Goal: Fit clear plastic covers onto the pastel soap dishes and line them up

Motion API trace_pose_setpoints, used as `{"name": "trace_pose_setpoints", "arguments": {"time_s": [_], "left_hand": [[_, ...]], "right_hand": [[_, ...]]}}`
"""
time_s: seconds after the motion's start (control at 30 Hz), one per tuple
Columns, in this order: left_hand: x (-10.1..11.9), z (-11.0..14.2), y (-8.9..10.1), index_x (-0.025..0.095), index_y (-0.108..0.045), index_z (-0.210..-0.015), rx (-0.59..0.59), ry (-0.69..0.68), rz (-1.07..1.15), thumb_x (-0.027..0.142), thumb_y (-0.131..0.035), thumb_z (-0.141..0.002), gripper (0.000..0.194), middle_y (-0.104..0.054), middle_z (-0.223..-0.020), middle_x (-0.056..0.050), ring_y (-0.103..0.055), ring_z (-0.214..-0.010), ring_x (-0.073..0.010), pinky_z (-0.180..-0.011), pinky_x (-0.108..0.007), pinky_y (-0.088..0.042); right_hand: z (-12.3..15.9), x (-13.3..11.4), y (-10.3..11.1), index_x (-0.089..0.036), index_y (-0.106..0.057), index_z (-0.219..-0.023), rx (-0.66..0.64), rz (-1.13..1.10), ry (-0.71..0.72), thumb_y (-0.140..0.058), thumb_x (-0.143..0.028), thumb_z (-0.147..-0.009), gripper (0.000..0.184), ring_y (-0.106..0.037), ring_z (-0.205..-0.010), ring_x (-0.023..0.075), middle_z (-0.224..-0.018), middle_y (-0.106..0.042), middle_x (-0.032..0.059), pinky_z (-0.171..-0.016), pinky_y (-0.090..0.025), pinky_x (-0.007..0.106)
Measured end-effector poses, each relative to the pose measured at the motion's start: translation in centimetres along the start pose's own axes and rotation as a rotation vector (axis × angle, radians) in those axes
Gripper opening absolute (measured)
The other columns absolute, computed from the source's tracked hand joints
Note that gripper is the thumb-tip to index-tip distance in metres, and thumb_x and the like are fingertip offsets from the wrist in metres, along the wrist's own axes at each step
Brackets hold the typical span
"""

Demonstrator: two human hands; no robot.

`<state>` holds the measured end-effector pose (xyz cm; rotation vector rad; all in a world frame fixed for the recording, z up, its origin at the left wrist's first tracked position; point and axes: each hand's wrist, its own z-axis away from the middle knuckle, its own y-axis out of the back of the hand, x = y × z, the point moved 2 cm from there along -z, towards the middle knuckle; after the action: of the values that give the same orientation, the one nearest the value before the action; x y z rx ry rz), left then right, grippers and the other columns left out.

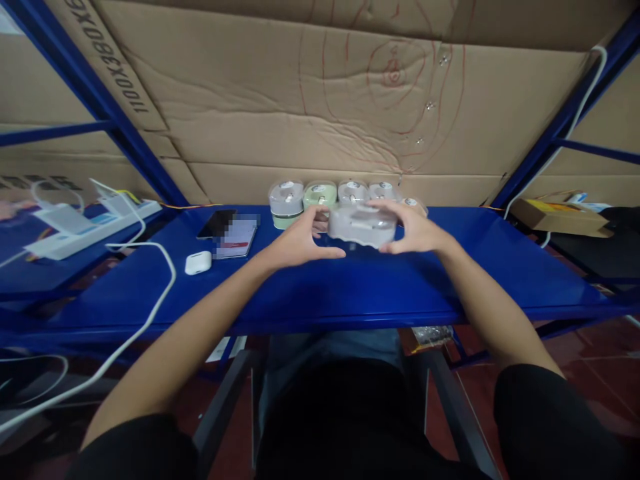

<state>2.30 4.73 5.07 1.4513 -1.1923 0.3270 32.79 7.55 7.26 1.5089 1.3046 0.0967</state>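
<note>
A grey plastic container [363, 225] with a wavy lower edge is held above the blue table, slightly blurred. My right hand [413, 228] grips its right end, thumb below and fingers over the top. By the left end, my left hand [305, 239] is open, thumb stretched out and fingers apart; whether it touches the container I cannot tell. Behind my hands, against the cardboard, stand several small containers with clear lids, among them a grey-topped one [287, 195], a green one [320, 193] and another grey one [353, 191].
On the blue table [350, 293] to the left lie a phone [237, 239], a dark flat device [216, 224] and a white earbud case [198, 262]. A white power strip [93, 227] and cable [160, 300] are further left. At right sits an open cardboard box [560, 219].
</note>
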Motion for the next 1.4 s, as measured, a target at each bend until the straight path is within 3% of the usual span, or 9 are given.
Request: {"name": "trace_pose_setpoints", "arguments": {"time_s": [0.07, 0.17, 0.33, 0.47, 0.63, 0.83, 0.97, 1.13, 1.4], "left_hand": [[-3.2, -2.1, -0.5, 0.015, -0.037, -0.166, -0.071, 0.010, 0.035, 0.050, -0.102, -0.064, 0.126, -0.057, -0.165, -0.032, -0.063, -0.151, -0.0420, -0.124, -0.061, -0.053], [-5.9, -2.3, -1.9, 0.017, -0.043, -0.163, -0.184, -0.061, 0.100, 0.048, -0.101, -0.066, 0.117, -0.056, -0.169, -0.029, -0.056, -0.160, -0.0415, -0.134, -0.063, -0.042], [-5.6, -0.5, -4.1, 0.020, -0.053, -0.154, -0.043, -0.098, -0.073, 0.052, -0.104, -0.066, 0.107, -0.064, -0.161, -0.021, -0.063, -0.151, -0.0430, -0.129, -0.063, -0.047], [-4.6, -0.2, -5.5, 0.018, -0.047, -0.159, -0.013, -0.085, -0.161, 0.055, -0.101, -0.071, 0.110, -0.062, -0.162, -0.023, -0.062, -0.150, -0.0439, -0.126, -0.062, -0.050], [-4.4, 0.2, -5.2, 0.018, -0.043, -0.167, -0.049, -0.106, -0.181, 0.059, -0.100, -0.074, 0.116, -0.058, -0.163, -0.023, -0.059, -0.150, -0.0422, -0.128, -0.061, -0.049], [-4.2, 0.7, -4.7, 0.026, -0.077, -0.145, -0.153, -0.188, -0.330, 0.057, -0.078, -0.100, 0.055, -0.056, -0.155, -0.015, -0.054, -0.152, -0.0383, -0.133, -0.061, -0.043], [-4.3, 0.6, -4.6, 0.024, -0.082, -0.141, -0.133, -0.204, -0.348, 0.055, -0.068, -0.107, 0.048, -0.053, -0.159, -0.017, -0.049, -0.157, -0.0401, -0.136, -0.064, -0.039], [-4.5, -0.1, -2.7, 0.021, -0.085, -0.133, -0.083, -0.179, -0.340, 0.059, -0.064, -0.107, 0.051, -0.057, -0.158, -0.018, -0.054, -0.154, -0.0405, -0.135, -0.061, -0.041], [-5.4, 0.5, 4.0, 0.019, -0.082, -0.121, -0.016, -0.082, -0.486, 0.075, -0.055, -0.104, 0.065, -0.064, -0.147, -0.019, -0.062, -0.142, -0.0401, -0.129, -0.065, -0.045]], "right_hand": [[-0.3, 0.8, -2.5, -0.029, -0.060, -0.163, -0.110, -0.032, 0.013, -0.096, -0.046, -0.070, 0.101, -0.062, -0.152, 0.0409, -0.166, -0.065, 0.0105, -0.132, -0.045, 0.061], [-0.2, 2.3, -4.7, -0.029, -0.054, -0.168, -0.204, -0.024, 0.042, -0.097, -0.045, -0.070, 0.108, -0.060, -0.154, 0.0404, -0.170, -0.062, 0.0120, -0.133, -0.045, 0.062], [0.0, 2.8, -6.4, -0.034, -0.047, -0.175, -0.234, 0.079, 0.005, -0.100, -0.065, -0.070, 0.122, -0.055, -0.158, 0.0442, -0.172, -0.058, 0.0116, -0.133, -0.045, 0.065], [-0.3, 1.4, -7.0, -0.030, -0.053, -0.170, -0.155, 0.167, -0.026, -0.090, -0.078, -0.079, 0.110, -0.063, -0.146, 0.0456, -0.159, -0.066, 0.0164, -0.123, -0.053, 0.065], [-0.2, 1.2, -4.5, -0.028, -0.065, -0.160, -0.126, 0.209, -0.053, -0.085, -0.079, -0.082, 0.096, -0.070, -0.134, 0.0449, -0.149, -0.074, 0.0157, -0.116, -0.057, 0.064], [1.6, 4.9, 0.2, -0.030, -0.076, -0.146, -0.067, 0.264, -0.310, -0.085, -0.079, -0.083, 0.080, -0.075, -0.130, 0.0455, -0.143, -0.080, 0.0116, -0.117, -0.057, 0.067], [2.3, 6.3, 0.3, -0.033, -0.077, -0.143, -0.114, 0.207, -0.353, -0.090, -0.077, -0.079, 0.079, -0.076, -0.130, 0.0440, -0.142, -0.082, 0.0091, -0.119, -0.057, 0.068], [2.2, 6.6, 0.3, -0.030, -0.077, -0.144, -0.113, 0.258, -0.390, -0.091, -0.076, -0.075, 0.085, -0.076, -0.126, 0.0454, -0.140, -0.082, 0.0119, -0.115, -0.058, 0.068], [2.3, 6.6, -0.3, -0.025, -0.076, -0.148, -0.238, 0.300, -0.371, -0.104, -0.071, -0.056, 0.106, -0.075, -0.125, 0.0492, -0.137, -0.080, 0.0166, -0.110, -0.062, 0.066]]}}
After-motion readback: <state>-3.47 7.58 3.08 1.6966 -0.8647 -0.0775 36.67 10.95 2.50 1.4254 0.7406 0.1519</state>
